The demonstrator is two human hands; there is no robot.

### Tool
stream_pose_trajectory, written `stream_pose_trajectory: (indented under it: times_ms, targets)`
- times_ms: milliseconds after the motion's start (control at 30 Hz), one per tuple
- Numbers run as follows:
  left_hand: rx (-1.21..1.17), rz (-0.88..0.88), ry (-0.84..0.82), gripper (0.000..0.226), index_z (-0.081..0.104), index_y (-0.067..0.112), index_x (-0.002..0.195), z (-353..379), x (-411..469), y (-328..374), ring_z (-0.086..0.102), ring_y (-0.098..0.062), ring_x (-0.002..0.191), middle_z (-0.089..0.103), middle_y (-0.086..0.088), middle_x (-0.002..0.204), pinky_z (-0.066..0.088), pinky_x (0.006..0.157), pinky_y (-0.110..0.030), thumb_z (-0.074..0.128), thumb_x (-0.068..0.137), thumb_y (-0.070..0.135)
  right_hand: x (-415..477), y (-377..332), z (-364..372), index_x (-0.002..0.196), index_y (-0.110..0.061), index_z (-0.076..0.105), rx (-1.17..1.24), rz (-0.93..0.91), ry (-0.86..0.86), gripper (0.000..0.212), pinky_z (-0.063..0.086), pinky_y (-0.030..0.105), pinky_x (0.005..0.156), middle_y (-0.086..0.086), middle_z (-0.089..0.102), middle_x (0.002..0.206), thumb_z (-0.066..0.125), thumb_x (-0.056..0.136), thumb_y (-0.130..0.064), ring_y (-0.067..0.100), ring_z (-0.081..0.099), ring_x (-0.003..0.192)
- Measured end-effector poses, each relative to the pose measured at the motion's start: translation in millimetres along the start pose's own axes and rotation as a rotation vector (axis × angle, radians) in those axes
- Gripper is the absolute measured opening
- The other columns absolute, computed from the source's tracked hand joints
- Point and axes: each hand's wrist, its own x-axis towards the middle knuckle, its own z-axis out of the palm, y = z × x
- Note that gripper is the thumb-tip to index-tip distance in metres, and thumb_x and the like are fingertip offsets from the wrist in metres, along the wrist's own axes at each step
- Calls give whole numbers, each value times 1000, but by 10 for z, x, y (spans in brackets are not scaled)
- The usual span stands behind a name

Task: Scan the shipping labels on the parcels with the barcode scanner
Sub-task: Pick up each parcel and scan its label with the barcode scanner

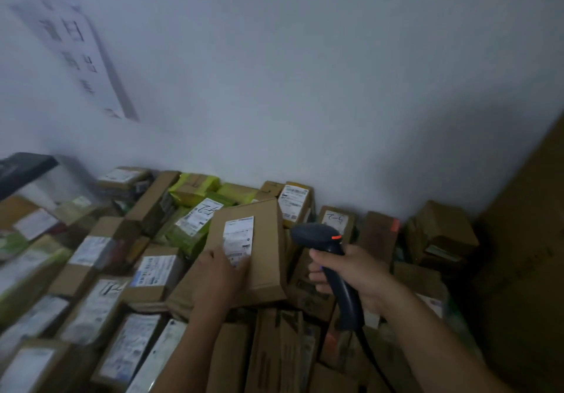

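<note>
A flat, oblong cardboard parcel (265, 258) lies tilted on top of a dense heap of other parcels (152, 273) piled against a plain white wall (305, 87), its matte brown face turned up and a narrow white shipping label (238, 237) stuck along its left side. The left hand (218, 273) rests on that face with the fingers stretched out close together, their tips touching the label's lower end. Just to the right, the right hand (351, 270) has its fingers curled tight round the curved grip of a dark, smooth plastic barcode scanner (320, 235), whose rounded head sits beside the parcel's right edge and carries a small orange mark (336, 237); a dark cable (372, 359) trails from the handle's base. The heap is mostly rectangular brown cartons with white labels, mixed with glossy yellow-green plastic mailers (195, 183). A blurred paper sheet (70, 41) hangs on the wall, and a large cardboard panel (525, 255) stands at the right
</note>
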Motion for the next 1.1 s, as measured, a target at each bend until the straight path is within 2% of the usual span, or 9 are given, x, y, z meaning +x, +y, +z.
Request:
stream_pose_trajectory:
  times_ms: [133,267,433,633,733,800,933,1033,1100]
  targets:
    - [-77,-73,-5,90,37,7,144,-39,25,-137,48,-36,125,47,-20,139,42,96,-40,57,83,70,61,88,349,100,-18,70,-72,26,-17,26,60,41,87,9,76,102,81,81,-31,23,72,97]
    - [-225,-36,-138,68,53,16,140,-104,69,-269,56,-29,120,56,-13,138,47,94,-34,59,88,60,84,170,531,97,-18,71,-195,32,-17,27,52,48,99,8,74,100,78,82,-40,27,69,98]
    - [-654,-232,-169,73,44,13,146,-118,-81,-399,53,-31,123,52,-14,141,46,94,-39,73,85,40,113,304,534,107,-12,67,-84,68,-17,32,56,45,92,17,67,115,75,86,-35,34,65,106]
    - [-1113,-198,-225,69,34,29,150,-181,-263,-337,54,-23,110,48,-4,137,54,84,-43,68,91,23,56,312,367,113,-13,65,167,-2,38,46,62,35,77,8,67,116,78,74,-33,25,66,104]
    - [-1319,-217,-273,58,46,27,139,-259,-280,-255,60,-24,101,56,-5,128,55,63,-36,71,88,16,-48,236,226,113,-15,66,202,-51,47,51,61,34,77,6,70,116,80,68,-34,23,68,104]
    - [-1408,-181,-289,44,57,26,121,-291,-256,-177,66,-26,96,65,-8,116,59,61,-37,73,82,14,-125,183,92,109,-16,70,208,-83,78,50,59,39,88,8,73,112,81,66,-38,25,69,104]
    - [-1423,-95,-401,50,64,20,118,-342,-204,83,64,-26,100,69,-7,109,57,69,-38,75,69,26,-296,59,-251,93,-16,78,328,-150,89,33,57,41,82,11,74,103,78,69,-38,29,70,97]
    - [-1370,-41,-470,52,69,18,112,-328,-205,338,66,-25,93,69,-8,104,56,68,-35,79,62,32,-382,21,-560,102,-11,74,466,-147,102,40,49,51,100,20,69,117,72,73,-38,37,64,110]
    - [-1370,-22,-497,53,68,16,107,-297,-227,515,68,-24,90,69,-8,102,57,66,-32,85,61,32,-436,41,-746,101,-15,76,539,-139,111,39,47,55,102,21,68,121,69,75,-43,39,64,113]
